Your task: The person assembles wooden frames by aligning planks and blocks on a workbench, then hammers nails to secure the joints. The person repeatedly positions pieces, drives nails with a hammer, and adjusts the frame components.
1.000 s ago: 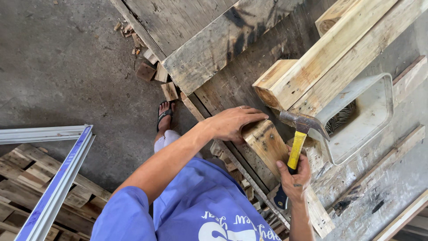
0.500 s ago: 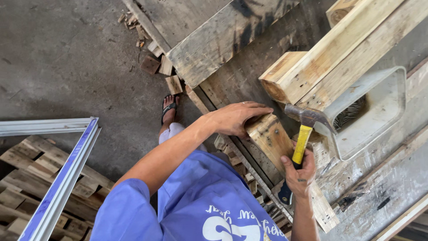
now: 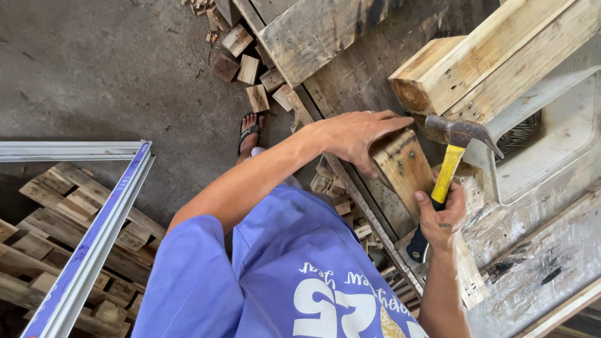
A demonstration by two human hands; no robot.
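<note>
**Hammer held at a steadied wooden block**

The wooden block (image 3: 404,170) is taken as the landmark. It is seen lying on weathered planks (image 3: 544,250), its pale top face showing a few dark nail marks.

The left hand (image 3: 354,134) is laid flat over the upper left edge of the block, fingers extended and pressed against the wood; the block is touched and steadied, not enclosed.

The right hand (image 3: 441,213) is closed around the yellow handle of a claw hammer (image 3: 452,153), just right of the block and toward its lower end. The dark grip end of the handle is seen protruding below the fist. The steel head is positioned at the block's upper right corner, very near the wood; contact cannot be told.

Above and to the right of the block, a thick pale timber beam (image 3: 488,62) is found resting, its cut end facing the block. To the right of the block, a shallow grey metal tray (image 3: 544,169) is noted, with a cluster of nails (image 3: 519,134) in its upper corner.

Above and left of the block, small wood offcuts (image 3: 250,66) are scattered on the concrete floor (image 3: 100,69). A foot in a sandal (image 3: 249,131) is seen left of the block. Far left, a white and blue frame (image 3: 94,231) is laid over stacked pallet boards (image 3: 56,213).
</note>
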